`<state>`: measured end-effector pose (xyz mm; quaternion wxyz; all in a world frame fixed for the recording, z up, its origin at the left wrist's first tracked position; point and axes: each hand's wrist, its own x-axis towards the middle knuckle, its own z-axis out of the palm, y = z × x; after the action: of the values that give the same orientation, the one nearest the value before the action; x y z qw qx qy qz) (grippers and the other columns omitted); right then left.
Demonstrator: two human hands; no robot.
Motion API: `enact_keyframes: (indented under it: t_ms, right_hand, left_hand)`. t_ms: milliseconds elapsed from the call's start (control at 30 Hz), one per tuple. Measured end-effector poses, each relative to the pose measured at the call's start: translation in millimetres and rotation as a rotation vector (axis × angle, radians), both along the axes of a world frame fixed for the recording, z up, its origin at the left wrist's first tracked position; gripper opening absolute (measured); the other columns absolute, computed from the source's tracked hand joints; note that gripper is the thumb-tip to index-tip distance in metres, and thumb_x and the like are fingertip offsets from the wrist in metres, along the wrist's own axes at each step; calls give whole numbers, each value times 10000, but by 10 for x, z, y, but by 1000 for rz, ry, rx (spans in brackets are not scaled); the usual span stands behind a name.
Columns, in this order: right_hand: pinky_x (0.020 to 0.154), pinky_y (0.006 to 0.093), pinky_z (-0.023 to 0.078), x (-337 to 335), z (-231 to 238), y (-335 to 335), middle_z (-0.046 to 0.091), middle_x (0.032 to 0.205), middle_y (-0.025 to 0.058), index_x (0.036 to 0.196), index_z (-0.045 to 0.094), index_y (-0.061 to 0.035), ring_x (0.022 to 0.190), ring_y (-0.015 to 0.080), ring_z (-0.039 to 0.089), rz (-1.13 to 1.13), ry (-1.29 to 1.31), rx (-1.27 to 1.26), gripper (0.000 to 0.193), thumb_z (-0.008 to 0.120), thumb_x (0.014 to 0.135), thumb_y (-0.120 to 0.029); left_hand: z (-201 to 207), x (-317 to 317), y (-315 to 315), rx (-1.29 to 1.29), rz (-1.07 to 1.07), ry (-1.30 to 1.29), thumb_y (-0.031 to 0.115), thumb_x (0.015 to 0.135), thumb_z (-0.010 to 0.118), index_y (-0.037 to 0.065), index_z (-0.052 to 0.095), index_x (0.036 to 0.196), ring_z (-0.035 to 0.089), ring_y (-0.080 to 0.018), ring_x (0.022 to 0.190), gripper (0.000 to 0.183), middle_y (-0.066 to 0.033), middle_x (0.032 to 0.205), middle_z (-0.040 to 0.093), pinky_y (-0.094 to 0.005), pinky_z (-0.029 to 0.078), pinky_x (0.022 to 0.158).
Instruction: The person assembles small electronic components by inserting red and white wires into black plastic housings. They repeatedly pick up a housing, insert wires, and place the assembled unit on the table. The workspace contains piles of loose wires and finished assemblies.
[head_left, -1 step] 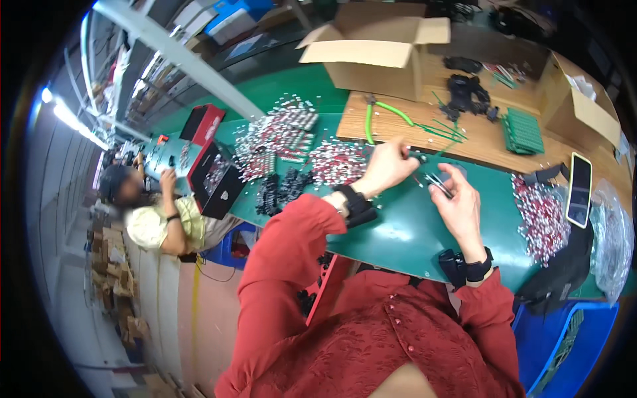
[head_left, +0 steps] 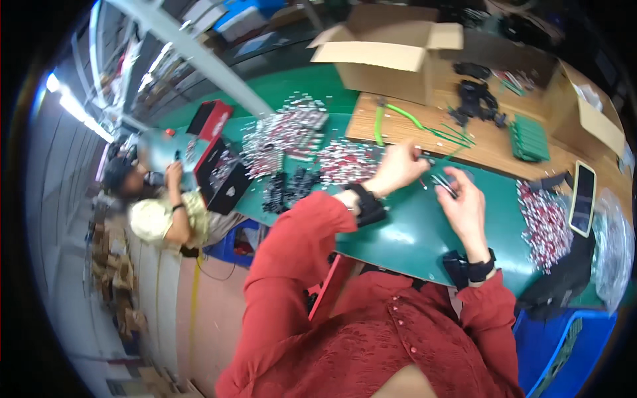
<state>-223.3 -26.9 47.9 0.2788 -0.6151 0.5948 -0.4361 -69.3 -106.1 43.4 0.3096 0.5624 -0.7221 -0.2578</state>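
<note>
My left hand [head_left: 400, 171] reaches over the green tabletop, fingers pinched on a small dark part [head_left: 426, 158] with a bit of red beside it. Its exact kind is too small to tell. To the right, my right hand [head_left: 464, 204] is closed on a slim silver metal tool that looks like tweezers [head_left: 443, 184], its points toward the left hand. The two hands are a short way apart. Left of my left hand lies a heap of small red and white parts [head_left: 345, 163], with black parts [head_left: 290, 190] next to it.
Green-handled pliers [head_left: 378, 123] lie on a wooden board [head_left: 361, 123] behind my hands, before an open carton [head_left: 381, 56]. On the right are another red-white heap [head_left: 544, 222], a phone [head_left: 582, 199] and clear plastic [head_left: 612, 249]. A co-worker [head_left: 169, 215] sits at left.
The whole view has shifted a little, so the table's things appear slightly farther right and lower. Both hands keep nearly the same pose and grip.
</note>
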Motion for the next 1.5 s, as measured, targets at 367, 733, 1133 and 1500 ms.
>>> enact_keyframes:
  t_ms: [367, 733, 1133, 1500]
  right_hand:
    - [519, 176, 329, 12, -191, -66, 501, 643, -40, 772, 575, 20, 584, 32, 421, 129, -283, 67, 116, 578, 795, -93]
    - [553, 176, 361, -213, 346, 82, 551, 710, -16, 828, 599, 10, 614, 33, 450, -3, -441, -14, 142, 597, 803, -131]
    - [439, 147, 283, 785, 1035, 227, 548, 647, -5, 827, 571, -32, 478, 17, 383, 524, -851, 27, 111, 557, 836, -142]
    - [436, 174, 323, 2739, 1475, -70, 590, 651, -1, 730, 605, -40, 474, 24, 426, 920, -593, 181, 144, 573, 787, -168]
  left_hand:
    - [-31, -69, -45, 101, -154, 109, 163, 667, 646, 60, 657, 785, 621, -246, 740, 157, -129, 765, 639, -319, 480, 677]
    - [395, 150, -41, 303, -164, 462, 190, 792, 567, 51, 617, 785, 512, -67, 578, 148, 1, 685, 561, -220, 403, 443]
    - [638, 870, 989, 800, -26, 1885, 140, 821, 543, 48, 530, 789, 404, -89, 463, 99, -39, 684, 541, -196, 284, 373]
    - [902, 2704, 1182, 266, 280, 1844, 138, 793, 528, 58, 502, 812, 416, -80, 485, 86, -17, 650, 486, -179, 291, 350]
